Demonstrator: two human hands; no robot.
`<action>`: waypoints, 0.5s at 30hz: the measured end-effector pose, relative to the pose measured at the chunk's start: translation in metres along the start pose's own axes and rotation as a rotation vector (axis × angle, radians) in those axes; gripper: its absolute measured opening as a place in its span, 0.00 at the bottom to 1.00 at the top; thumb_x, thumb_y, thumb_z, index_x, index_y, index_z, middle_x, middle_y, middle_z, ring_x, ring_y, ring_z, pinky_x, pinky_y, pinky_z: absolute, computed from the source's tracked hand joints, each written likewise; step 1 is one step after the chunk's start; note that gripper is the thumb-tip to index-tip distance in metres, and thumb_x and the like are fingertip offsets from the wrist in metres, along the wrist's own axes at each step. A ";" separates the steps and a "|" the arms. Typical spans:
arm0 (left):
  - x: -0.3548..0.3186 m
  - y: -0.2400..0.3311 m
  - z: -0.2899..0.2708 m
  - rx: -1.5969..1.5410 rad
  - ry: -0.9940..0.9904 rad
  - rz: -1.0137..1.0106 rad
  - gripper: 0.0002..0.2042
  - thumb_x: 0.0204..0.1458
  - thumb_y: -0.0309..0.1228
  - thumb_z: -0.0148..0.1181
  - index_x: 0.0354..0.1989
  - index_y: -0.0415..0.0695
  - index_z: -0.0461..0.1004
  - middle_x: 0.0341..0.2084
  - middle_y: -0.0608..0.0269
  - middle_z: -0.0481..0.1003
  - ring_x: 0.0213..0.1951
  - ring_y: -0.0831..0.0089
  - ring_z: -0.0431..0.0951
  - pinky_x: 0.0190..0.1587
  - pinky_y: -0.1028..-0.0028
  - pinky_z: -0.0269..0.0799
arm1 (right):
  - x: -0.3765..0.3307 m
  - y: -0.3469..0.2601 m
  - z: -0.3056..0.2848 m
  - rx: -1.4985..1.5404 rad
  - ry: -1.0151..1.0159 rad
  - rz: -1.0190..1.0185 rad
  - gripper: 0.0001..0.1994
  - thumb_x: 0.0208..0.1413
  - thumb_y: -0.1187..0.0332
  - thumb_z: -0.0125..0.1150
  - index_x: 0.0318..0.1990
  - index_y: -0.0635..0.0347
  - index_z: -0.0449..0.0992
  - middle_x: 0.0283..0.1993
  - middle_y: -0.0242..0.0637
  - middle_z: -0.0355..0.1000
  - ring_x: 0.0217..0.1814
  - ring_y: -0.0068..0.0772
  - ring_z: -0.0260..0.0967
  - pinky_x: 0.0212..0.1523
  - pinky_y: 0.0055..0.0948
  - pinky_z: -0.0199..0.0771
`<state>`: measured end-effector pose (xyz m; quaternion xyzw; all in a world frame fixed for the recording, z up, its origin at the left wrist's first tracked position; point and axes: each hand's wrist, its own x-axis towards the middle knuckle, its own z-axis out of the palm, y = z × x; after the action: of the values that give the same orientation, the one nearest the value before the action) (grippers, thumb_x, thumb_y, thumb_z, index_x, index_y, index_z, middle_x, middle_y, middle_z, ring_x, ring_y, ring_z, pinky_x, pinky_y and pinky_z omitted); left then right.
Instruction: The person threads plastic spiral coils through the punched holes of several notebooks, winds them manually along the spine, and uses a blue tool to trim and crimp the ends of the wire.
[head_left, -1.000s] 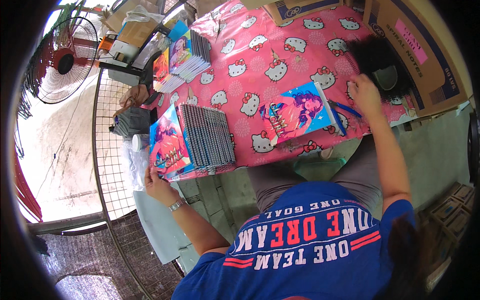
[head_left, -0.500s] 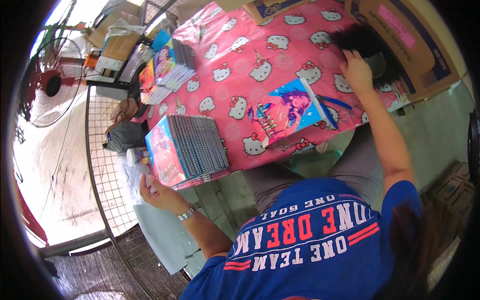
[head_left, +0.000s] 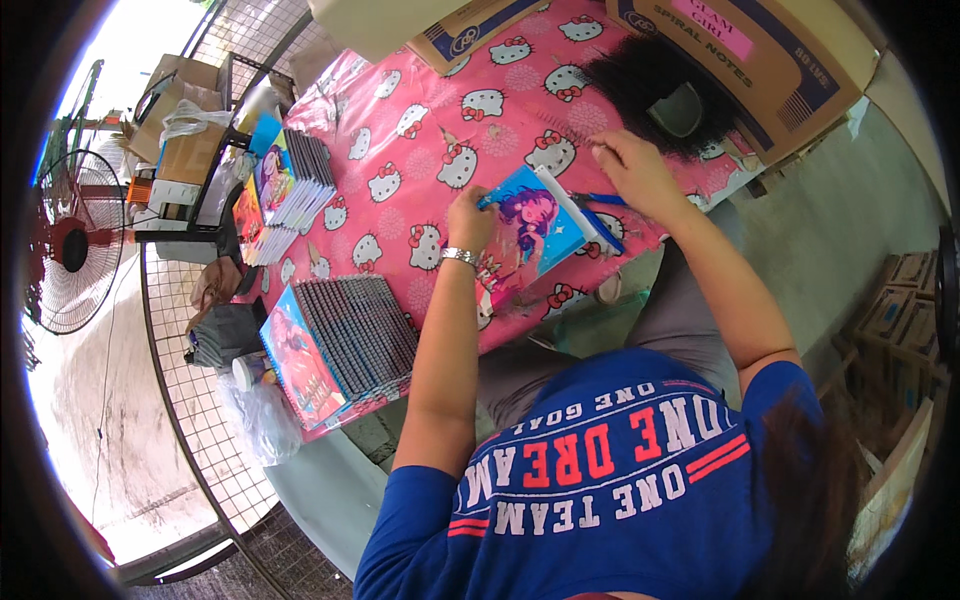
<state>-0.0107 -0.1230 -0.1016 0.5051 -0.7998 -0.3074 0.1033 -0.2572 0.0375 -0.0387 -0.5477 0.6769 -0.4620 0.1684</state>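
Observation:
A notebook (head_left: 545, 220) with a blue and pink illustrated cover lies at the table's near edge. My left hand (head_left: 468, 222) is closed at its left edge, fingertips gripping the cover and pages. Right of it, my right hand (head_left: 640, 172) pinches one end of a thin dark spiral binding coil (head_left: 570, 130), which stretches out leftward above the table. Beyond that hand lies a heap of black coils (head_left: 635, 85) with a grey-green piece (head_left: 677, 110) in it. A blue-handled tool (head_left: 603, 200) rests by the notebook's right edge, its head hidden.
Left of my arm stands a tall stack of spiral notebooks (head_left: 355, 335). More notebooks (head_left: 300, 175) are piled at the far left. Cardboard boxes (head_left: 790, 90) border the far right of the pink table cover (head_left: 375, 225). A fan (head_left: 75, 245) stands off to the left.
My left hand has come from beside the notebook stack to the single notebook. My right hand has drawn back from the black heap with a coil. The view has shifted right.

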 end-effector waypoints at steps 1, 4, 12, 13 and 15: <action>-0.003 -0.003 -0.002 -0.040 0.105 0.077 0.10 0.47 0.25 0.64 0.40 0.41 0.77 0.28 0.51 0.79 0.31 0.54 0.80 0.38 0.62 0.74 | -0.005 0.003 0.003 0.026 -0.018 -0.024 0.13 0.59 0.71 0.52 0.49 0.62 0.76 0.48 0.49 0.72 0.49 0.55 0.71 0.50 0.43 0.71; -0.019 -0.007 -0.023 -0.220 0.252 0.134 0.10 0.48 0.24 0.64 0.40 0.41 0.75 0.28 0.52 0.79 0.31 0.57 0.79 0.37 0.63 0.74 | -0.014 -0.003 0.016 0.106 -0.063 -0.107 0.14 0.59 0.73 0.51 0.51 0.60 0.77 0.43 0.45 0.73 0.51 0.51 0.70 0.53 0.39 0.69; -0.109 0.056 -0.075 0.263 0.220 0.638 0.12 0.47 0.22 0.58 0.41 0.45 0.74 0.35 0.60 0.76 0.41 0.59 0.74 0.51 0.61 0.62 | -0.040 -0.039 0.005 0.053 -0.161 -0.189 0.13 0.57 0.65 0.62 0.49 0.43 0.81 0.39 0.29 0.72 0.45 0.34 0.67 0.49 0.37 0.62; -0.113 0.053 -0.069 0.320 0.284 0.638 0.11 0.49 0.27 0.60 0.42 0.47 0.75 0.37 0.62 0.76 0.42 0.62 0.74 0.50 0.60 0.60 | -0.041 -0.042 0.009 0.019 -0.146 -0.232 0.12 0.56 0.66 0.63 0.48 0.44 0.82 0.39 0.28 0.71 0.45 0.33 0.67 0.49 0.36 0.61; -0.116 0.053 -0.064 0.316 0.315 0.600 0.11 0.49 0.30 0.62 0.41 0.48 0.75 0.37 0.63 0.76 0.42 0.63 0.74 0.50 0.60 0.60 | -0.041 -0.045 0.011 -0.012 -0.123 -0.265 0.12 0.54 0.67 0.65 0.46 0.44 0.82 0.39 0.27 0.70 0.45 0.31 0.67 0.50 0.37 0.59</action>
<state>0.0351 -0.0311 -0.0027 0.2989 -0.9242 -0.0545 0.2315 -0.2084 0.0707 -0.0198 -0.6604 0.5898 -0.4420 0.1439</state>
